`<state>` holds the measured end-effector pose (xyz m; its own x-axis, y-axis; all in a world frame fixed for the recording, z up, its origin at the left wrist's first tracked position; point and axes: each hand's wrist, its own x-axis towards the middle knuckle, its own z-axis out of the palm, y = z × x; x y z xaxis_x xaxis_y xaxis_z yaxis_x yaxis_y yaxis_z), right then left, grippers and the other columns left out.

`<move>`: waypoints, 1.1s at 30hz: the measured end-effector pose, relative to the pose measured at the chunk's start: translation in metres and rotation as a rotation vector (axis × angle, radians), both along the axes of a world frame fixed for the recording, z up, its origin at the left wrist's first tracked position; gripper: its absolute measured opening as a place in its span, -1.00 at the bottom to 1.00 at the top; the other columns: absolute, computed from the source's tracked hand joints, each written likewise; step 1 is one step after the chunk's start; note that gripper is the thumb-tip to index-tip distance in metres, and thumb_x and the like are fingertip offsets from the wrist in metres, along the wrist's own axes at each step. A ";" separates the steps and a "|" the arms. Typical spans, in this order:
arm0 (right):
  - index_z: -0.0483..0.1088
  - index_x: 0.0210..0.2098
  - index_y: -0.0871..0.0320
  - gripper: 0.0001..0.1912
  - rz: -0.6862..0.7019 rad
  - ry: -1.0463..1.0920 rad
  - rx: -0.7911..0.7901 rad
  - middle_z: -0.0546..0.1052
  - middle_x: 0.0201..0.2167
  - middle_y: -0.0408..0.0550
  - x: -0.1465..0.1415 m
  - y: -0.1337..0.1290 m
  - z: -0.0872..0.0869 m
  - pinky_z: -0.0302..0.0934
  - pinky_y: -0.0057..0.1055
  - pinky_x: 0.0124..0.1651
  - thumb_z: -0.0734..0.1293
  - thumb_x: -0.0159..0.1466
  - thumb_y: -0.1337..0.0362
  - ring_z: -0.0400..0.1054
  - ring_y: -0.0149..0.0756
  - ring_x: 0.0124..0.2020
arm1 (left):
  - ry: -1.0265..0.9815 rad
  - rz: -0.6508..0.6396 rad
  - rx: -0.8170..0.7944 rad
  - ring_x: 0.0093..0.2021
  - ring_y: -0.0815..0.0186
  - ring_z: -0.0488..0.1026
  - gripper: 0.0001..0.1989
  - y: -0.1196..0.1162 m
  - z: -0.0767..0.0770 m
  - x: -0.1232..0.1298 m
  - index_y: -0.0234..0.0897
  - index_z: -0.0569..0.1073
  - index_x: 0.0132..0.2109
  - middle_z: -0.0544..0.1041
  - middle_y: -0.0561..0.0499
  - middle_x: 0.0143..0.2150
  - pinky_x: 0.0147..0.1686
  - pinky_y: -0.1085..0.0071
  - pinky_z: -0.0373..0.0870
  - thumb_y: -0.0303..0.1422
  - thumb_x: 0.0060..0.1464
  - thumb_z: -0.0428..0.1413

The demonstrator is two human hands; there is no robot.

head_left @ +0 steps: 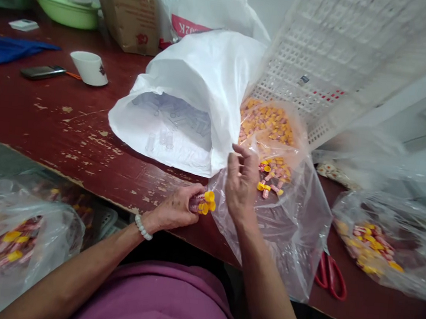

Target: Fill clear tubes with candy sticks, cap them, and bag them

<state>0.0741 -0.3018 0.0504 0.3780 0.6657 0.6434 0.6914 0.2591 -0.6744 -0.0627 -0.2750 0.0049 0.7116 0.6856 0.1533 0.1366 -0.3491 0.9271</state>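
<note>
My left hand (177, 206) is closed around several small tubes with yellow caps (204, 203), near the table's front edge. To its right, my right hand (241, 183) is raised beside the mouth of a white sack (204, 62), its fingers curled near the sack's edge; whether they pinch anything is hidden. Clear empty tubes (165, 139) lie inside the sack. Just beyond my right hand, a clear plastic bag (289, 228) lies on the table, with yellow-capped pink tubes (270, 178) at its opening and many more orange-yellow pieces (266, 122) farther back.
Red scissors (332, 276) and another bag of capped tubes (375, 245) lie at the right. A white crate (334, 50) leans behind. A cup (89, 69), phone (42, 72), green basin (67, 9) and carton (130, 8) stand left. Another filled bag (17, 245) is below the table (50, 112).
</note>
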 end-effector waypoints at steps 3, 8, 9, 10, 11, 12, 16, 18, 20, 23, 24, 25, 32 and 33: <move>0.28 -0.02 0.06 -0.75 0.106 -0.102 -0.028 0.40 -0.09 -0.02 -0.011 0.007 -0.006 0.25 -0.33 -0.05 0.18 0.32 0.20 0.32 -0.33 -0.15 | -0.014 -0.076 -0.098 -0.50 0.41 0.29 -0.67 -0.011 0.000 0.009 -0.31 0.43 -0.34 0.41 0.10 -0.48 -0.52 0.52 0.17 -0.64 -0.36 0.01; 0.31 -0.05 0.10 -0.75 -0.092 -0.079 -0.020 0.42 -0.15 -0.01 0.035 0.001 -0.016 0.23 -0.33 -0.06 0.13 0.34 0.22 0.32 -0.32 -0.15 | -0.172 0.017 -0.386 -0.48 0.43 0.31 -0.66 -0.006 -0.019 0.019 -0.32 0.36 -0.31 0.41 0.11 -0.44 -0.54 0.56 0.22 -0.63 -0.36 0.08; 0.32 -0.07 0.12 -0.75 -0.197 -0.079 -0.068 0.43 -0.18 0.00 0.056 -0.003 -0.019 0.23 -0.31 -0.08 0.12 0.33 0.23 0.32 -0.31 -0.16 | -0.171 0.056 -0.433 -0.50 0.44 0.31 -0.67 -0.003 -0.022 0.018 -0.31 0.34 -0.31 0.40 0.11 -0.44 -0.58 0.58 0.21 -0.60 -0.35 0.10; 0.35 -0.13 0.15 -0.77 -0.282 -0.105 -0.167 0.44 -0.21 0.02 0.078 -0.007 -0.024 0.22 -0.29 -0.08 0.14 0.31 0.25 0.32 -0.27 -0.17 | -0.159 0.093 -0.467 -0.52 0.45 0.29 -0.68 0.001 -0.024 0.017 -0.30 0.32 -0.31 0.40 0.11 -0.44 -0.63 0.59 0.18 -0.58 -0.34 0.12; 0.38 -0.20 0.18 -0.79 -0.348 -0.153 -0.297 0.45 -0.23 0.04 0.101 -0.012 -0.030 0.20 -0.26 -0.07 0.15 0.28 0.29 0.31 -0.23 -0.16 | -0.143 0.120 -0.486 -0.53 0.45 0.28 -0.67 0.004 -0.025 0.015 -0.29 0.31 -0.30 0.40 0.11 -0.43 -0.68 0.60 0.15 -0.56 -0.33 0.14; 0.40 -0.24 0.21 -0.81 -0.401 -0.213 -0.439 0.45 -0.23 0.10 0.122 -0.017 -0.038 0.18 -0.24 -0.06 0.18 0.23 0.33 0.30 -0.19 -0.15 | -0.134 0.138 -0.493 -0.54 0.45 0.28 -0.67 0.006 -0.025 0.013 -0.28 0.30 -0.29 0.41 0.10 -0.42 -0.71 0.61 0.13 -0.54 -0.32 0.15; 0.43 -0.26 0.27 -0.80 -0.470 -0.342 -0.773 0.45 -0.16 0.24 0.173 -0.036 -0.068 0.16 -0.24 -0.09 0.24 0.16 0.33 0.32 -0.09 -0.11 | -0.167 0.146 -0.446 -0.49 0.45 0.30 -0.68 0.005 -0.021 0.013 -0.31 0.30 -0.32 0.41 0.09 -0.41 -0.63 0.61 0.19 -0.54 -0.33 0.17; 0.44 -0.30 0.25 -0.81 -0.461 -0.341 -0.803 0.48 -0.24 0.18 0.177 -0.041 -0.070 0.18 -0.26 -0.13 0.25 0.16 0.30 0.36 -0.12 -0.18 | -0.164 0.136 -0.395 -0.46 0.45 0.32 -0.70 0.004 -0.021 0.016 -0.32 0.32 -0.33 0.40 0.09 -0.42 -0.56 0.60 0.22 -0.56 -0.33 0.16; 0.43 -0.31 0.22 -0.81 -0.456 -0.251 -0.721 0.51 -0.33 0.09 0.165 -0.043 -0.060 0.20 -0.28 -0.18 0.27 0.16 0.25 0.38 -0.19 -0.29 | -0.144 0.128 -0.336 -0.44 0.45 0.32 -0.72 0.003 -0.022 0.020 -0.33 0.32 -0.35 0.38 0.10 -0.43 -0.51 0.59 0.21 -0.57 -0.32 0.15; 0.39 -0.25 0.17 -0.73 -0.286 0.110 -0.408 0.50 -0.41 -0.07 0.120 -0.044 -0.032 0.24 -0.36 -0.28 0.32 0.15 0.11 0.37 -0.32 -0.43 | -0.129 0.117 -0.290 -0.45 0.47 0.27 -0.74 0.000 -0.020 0.026 -0.33 0.31 -0.38 0.34 0.12 -0.46 -0.48 0.58 0.18 -0.58 -0.33 0.14; 0.37 -0.24 0.15 -0.71 -0.161 0.236 -0.308 0.50 -0.42 -0.11 0.100 -0.044 -0.024 0.25 -0.38 -0.30 0.32 0.15 0.09 0.37 -0.35 -0.44 | -0.133 0.112 -0.299 -0.45 0.48 0.25 -0.74 -0.001 -0.019 0.028 -0.33 0.30 -0.38 0.33 0.13 -0.47 -0.48 0.58 0.17 -0.59 -0.33 0.13; 0.36 -0.25 0.14 -0.73 -0.064 0.322 -0.223 0.49 -0.40 -0.12 0.079 -0.044 -0.017 0.26 -0.39 -0.28 0.34 0.15 0.10 0.37 -0.37 -0.42 | -0.136 0.099 -0.316 -0.47 0.49 0.23 -0.74 -0.003 -0.017 0.029 -0.33 0.30 -0.39 0.31 0.14 -0.47 -0.48 0.58 0.16 -0.59 -0.34 0.12; 0.38 -0.31 0.10 -0.86 0.161 0.297 -0.174 0.50 -0.22 -0.09 -0.005 -0.055 -0.023 0.25 -0.30 -0.06 0.38 0.16 0.23 0.39 -0.32 -0.17 | -0.171 0.026 -0.353 -0.47 0.49 0.18 -0.71 -0.009 -0.011 0.031 -0.32 0.28 -0.35 0.28 0.14 -0.45 -0.51 0.56 0.10 -0.57 -0.32 0.13; 0.38 -0.30 0.10 -0.87 0.182 0.277 -0.180 0.49 -0.15 -0.07 -0.004 -0.057 -0.024 0.23 -0.26 0.00 0.38 0.16 0.24 0.37 -0.29 -0.10 | -0.160 0.030 -0.335 -0.48 0.50 0.16 -0.72 -0.009 -0.012 0.031 -0.31 0.27 -0.36 0.26 0.15 -0.46 -0.52 0.57 0.08 -0.57 -0.32 0.14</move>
